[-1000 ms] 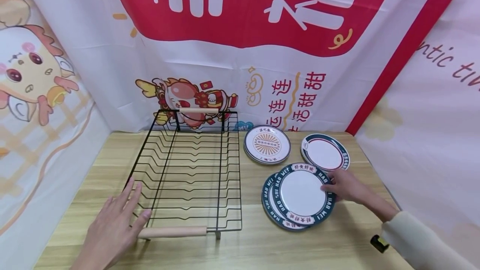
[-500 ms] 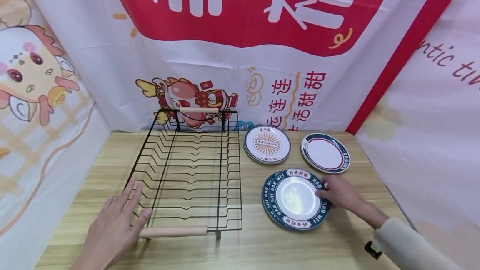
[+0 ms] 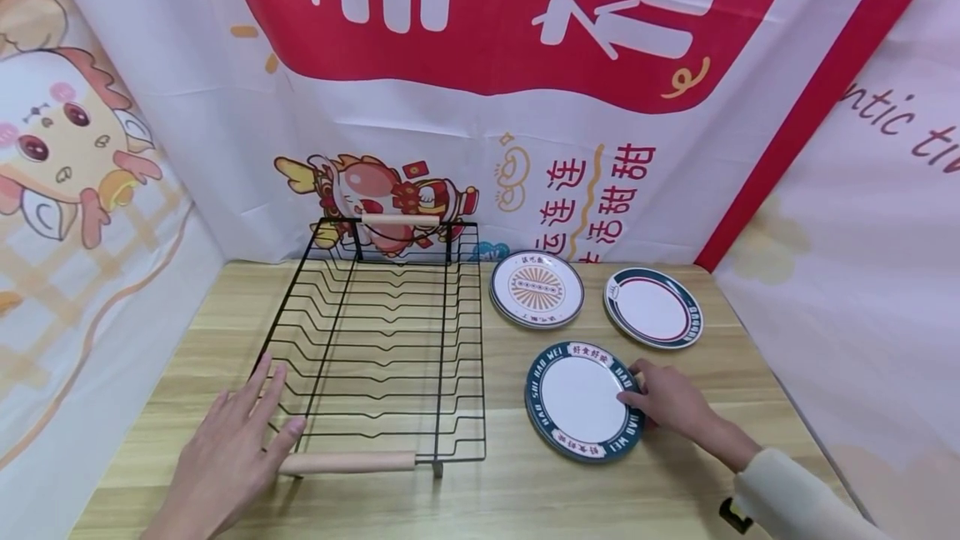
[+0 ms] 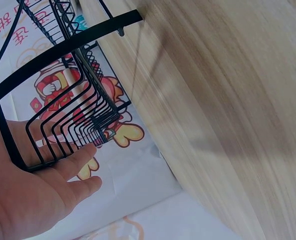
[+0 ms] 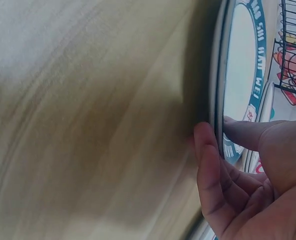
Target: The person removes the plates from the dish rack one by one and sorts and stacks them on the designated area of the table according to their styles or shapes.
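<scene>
White plates with dark green lettered rims (image 3: 581, 402) lie stacked on the table in the head view. My right hand (image 3: 678, 407) pinches their right edge, thumb on top and fingers at the outer side. Up close in the right wrist view, two stacked rims (image 5: 220, 80) show between the thumb and fingers. On the left stands a black wire dish rack with wooden handles (image 3: 348, 462). My left hand (image 3: 225, 448) rests at its near left corner, fingers fairly straight. The left wrist view shows those fingers along the rack's end wires (image 4: 50, 122).
Behind the green-rimmed stack lie white plates with an orange sunburst (image 3: 536, 290). Farther right is a plate stack with a green and red rim (image 3: 654, 308). A printed cloth (image 3: 420, 115) hangs along the table's back edge, with more cloth at both sides.
My right hand has moved the upper green-rimmed plate left and toward me, so it now sits squarely over the lower one. My left hand and the rack have stayed put.
</scene>
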A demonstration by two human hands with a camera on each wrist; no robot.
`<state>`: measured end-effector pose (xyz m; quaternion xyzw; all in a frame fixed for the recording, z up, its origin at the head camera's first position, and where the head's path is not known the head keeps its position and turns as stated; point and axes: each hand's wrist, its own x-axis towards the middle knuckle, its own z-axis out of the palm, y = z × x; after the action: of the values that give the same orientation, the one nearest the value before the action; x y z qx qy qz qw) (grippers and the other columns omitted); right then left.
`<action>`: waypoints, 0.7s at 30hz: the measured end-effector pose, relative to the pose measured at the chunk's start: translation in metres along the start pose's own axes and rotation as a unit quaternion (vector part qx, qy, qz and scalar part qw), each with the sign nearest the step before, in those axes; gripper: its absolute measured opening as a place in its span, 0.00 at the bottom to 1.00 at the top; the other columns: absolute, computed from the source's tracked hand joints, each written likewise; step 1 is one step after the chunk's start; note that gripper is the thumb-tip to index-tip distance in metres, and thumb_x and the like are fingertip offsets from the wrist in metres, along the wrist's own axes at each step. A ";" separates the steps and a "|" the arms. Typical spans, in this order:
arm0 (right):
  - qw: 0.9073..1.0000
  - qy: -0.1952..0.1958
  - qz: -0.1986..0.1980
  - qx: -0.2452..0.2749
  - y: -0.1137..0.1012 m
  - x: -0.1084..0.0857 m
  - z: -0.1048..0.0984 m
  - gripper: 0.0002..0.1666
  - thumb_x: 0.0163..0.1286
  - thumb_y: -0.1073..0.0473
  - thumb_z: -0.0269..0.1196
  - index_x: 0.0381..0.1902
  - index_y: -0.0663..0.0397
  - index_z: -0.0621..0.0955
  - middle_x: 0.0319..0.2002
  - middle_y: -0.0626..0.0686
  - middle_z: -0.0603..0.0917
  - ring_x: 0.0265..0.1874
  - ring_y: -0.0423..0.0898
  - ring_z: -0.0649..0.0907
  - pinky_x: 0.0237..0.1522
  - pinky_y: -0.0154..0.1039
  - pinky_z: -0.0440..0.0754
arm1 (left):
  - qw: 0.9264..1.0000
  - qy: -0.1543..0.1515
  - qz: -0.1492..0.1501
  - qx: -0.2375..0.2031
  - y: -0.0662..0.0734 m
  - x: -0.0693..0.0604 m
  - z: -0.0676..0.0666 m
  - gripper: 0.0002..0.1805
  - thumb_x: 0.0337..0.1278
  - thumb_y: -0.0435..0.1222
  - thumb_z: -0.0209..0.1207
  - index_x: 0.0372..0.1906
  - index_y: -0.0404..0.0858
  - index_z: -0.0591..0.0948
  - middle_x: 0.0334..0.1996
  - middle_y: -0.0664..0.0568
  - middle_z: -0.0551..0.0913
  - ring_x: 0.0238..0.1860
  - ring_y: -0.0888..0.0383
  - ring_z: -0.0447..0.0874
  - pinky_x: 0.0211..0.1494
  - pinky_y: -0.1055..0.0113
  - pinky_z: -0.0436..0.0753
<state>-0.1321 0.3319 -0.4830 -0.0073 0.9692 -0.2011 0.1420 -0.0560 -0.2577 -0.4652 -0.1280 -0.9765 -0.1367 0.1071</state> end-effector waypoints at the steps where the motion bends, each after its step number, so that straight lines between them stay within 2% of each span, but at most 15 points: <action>1: 1.000 0.002 -0.001 0.000 0.000 0.000 0.001 0.33 0.71 0.51 0.73 0.64 0.68 0.78 0.22 0.47 0.80 0.17 0.43 0.80 0.19 0.35 0.77 | 1.000 0.002 0.001 0.000 0.000 0.001 0.000 0.41 0.81 0.53 0.51 0.85 0.34 0.55 0.86 0.41 0.46 0.74 0.26 0.63 0.81 0.71 0.22; 6: 1.000 0.012 0.004 -0.017 0.003 0.000 0.006 0.33 0.72 0.49 0.72 0.64 0.67 0.79 0.21 0.47 0.79 0.18 0.42 0.79 0.20 0.34 0.74 | 1.000 0.006 0.006 -0.001 0.000 0.002 0.002 0.41 0.81 0.53 0.51 0.85 0.34 0.55 0.86 0.41 0.46 0.74 0.26 0.64 0.82 0.70 0.23; 12: 1.000 0.007 0.011 -0.013 0.006 -0.001 0.006 0.33 0.73 0.47 0.70 0.65 0.66 0.78 0.21 0.46 0.80 0.19 0.42 0.79 0.20 0.35 0.74 | 1.000 0.008 0.009 -0.002 0.003 0.004 0.001 0.41 0.81 0.53 0.52 0.84 0.33 0.58 0.85 0.37 0.51 0.74 0.27 0.64 0.82 0.69 0.23; 16: 1.000 0.011 0.000 -0.025 0.005 -0.002 -0.002 0.32 0.75 0.46 0.69 0.63 0.66 0.79 0.22 0.47 0.81 0.19 0.42 0.79 0.21 0.36 0.75 | 1.000 0.006 0.010 -0.001 0.003 0.007 0.001 0.41 0.81 0.54 0.51 0.84 0.34 0.56 0.85 0.37 0.51 0.74 0.26 0.64 0.82 0.70 0.23; 21: 0.997 0.039 -0.031 -0.066 -0.002 -0.001 -0.021 0.29 0.75 0.48 0.69 0.61 0.68 0.81 0.32 0.53 0.88 0.26 0.44 0.83 0.27 0.41 0.85 | 1.000 -0.015 0.007 0.003 0.001 0.009 -0.002 0.43 0.81 0.55 0.51 0.85 0.34 0.54 0.86 0.38 0.47 0.76 0.26 0.61 0.81 0.69 0.21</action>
<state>-0.1369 0.3383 -0.4638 -0.0387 0.9845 -0.1411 0.0966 -0.0640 -0.2550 -0.4611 -0.1362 -0.9774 -0.1311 0.0942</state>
